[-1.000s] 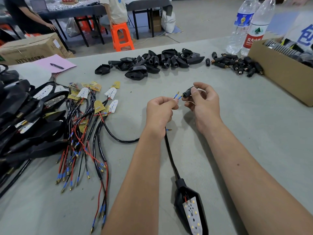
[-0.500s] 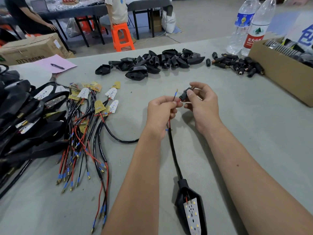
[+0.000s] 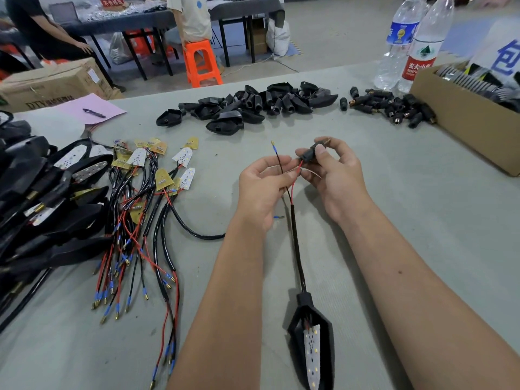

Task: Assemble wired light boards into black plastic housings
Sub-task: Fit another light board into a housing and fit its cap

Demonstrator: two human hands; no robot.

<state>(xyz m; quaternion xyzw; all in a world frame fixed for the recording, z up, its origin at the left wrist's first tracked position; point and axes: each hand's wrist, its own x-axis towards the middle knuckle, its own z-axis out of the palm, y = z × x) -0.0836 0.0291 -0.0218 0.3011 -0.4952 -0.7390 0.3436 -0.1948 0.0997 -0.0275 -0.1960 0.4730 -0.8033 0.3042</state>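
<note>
Pinching black wire (image 3: 279,161), left hand (image 3: 263,187); right hand (image 3: 334,175) grip closed on black connector (image 3: 311,153), red wire (image 3: 296,178) entering.

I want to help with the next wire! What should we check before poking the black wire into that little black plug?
1. Right hand holds the small black plug: ok.
2. Red wire already runs into the plug: ok.
3. Left hand pinches the black wire, tip free: ok.
4. Black wire's tip lined up with the plug: not ok, it points upward.
5. Light board sits in its housing: ok.
6. Free hole in the plug: cannot tell.
</note>
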